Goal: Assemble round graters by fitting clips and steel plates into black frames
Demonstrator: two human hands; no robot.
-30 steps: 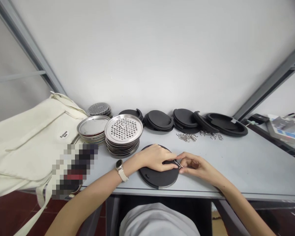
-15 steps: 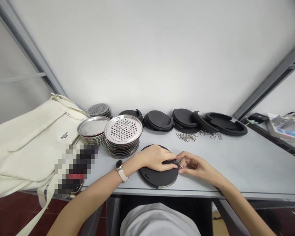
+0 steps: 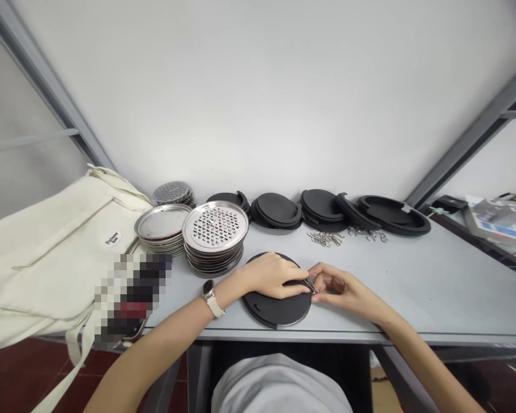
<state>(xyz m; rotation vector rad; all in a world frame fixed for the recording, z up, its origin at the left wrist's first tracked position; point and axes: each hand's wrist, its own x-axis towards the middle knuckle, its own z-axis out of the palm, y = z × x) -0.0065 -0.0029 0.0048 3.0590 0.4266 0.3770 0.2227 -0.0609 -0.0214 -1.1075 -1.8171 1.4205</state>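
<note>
A flat black round disc (image 3: 277, 310) lies near the table's front edge, with a silvery edge showing at its lower right. My left hand (image 3: 276, 276) rests across it and holds it, thumb and forefinger reaching to the right rim. There, my right hand (image 3: 337, 287) pinches a thin metal wire clip (image 3: 311, 285) at the disc's edge. The left fingertips touch or nearly touch this clip. How the clip meets the disc is partly hidden by the fingers. A small slot shows at the disc's lower left.
Stacked perforated metal grater discs (image 3: 215, 227) and plain metal discs (image 3: 163, 221) stand left. Along the wall are black round pieces (image 3: 277, 209) and a larger black ring (image 3: 417, 223). Loose metal clips (image 3: 325, 238) lie before them. A cream bag (image 3: 69, 246) hangs over the left edge.
Both hands keep nearly the same place at the disc's right rim. The clip and right fingertips have shifted very slightly; the view has moved a little.
</note>
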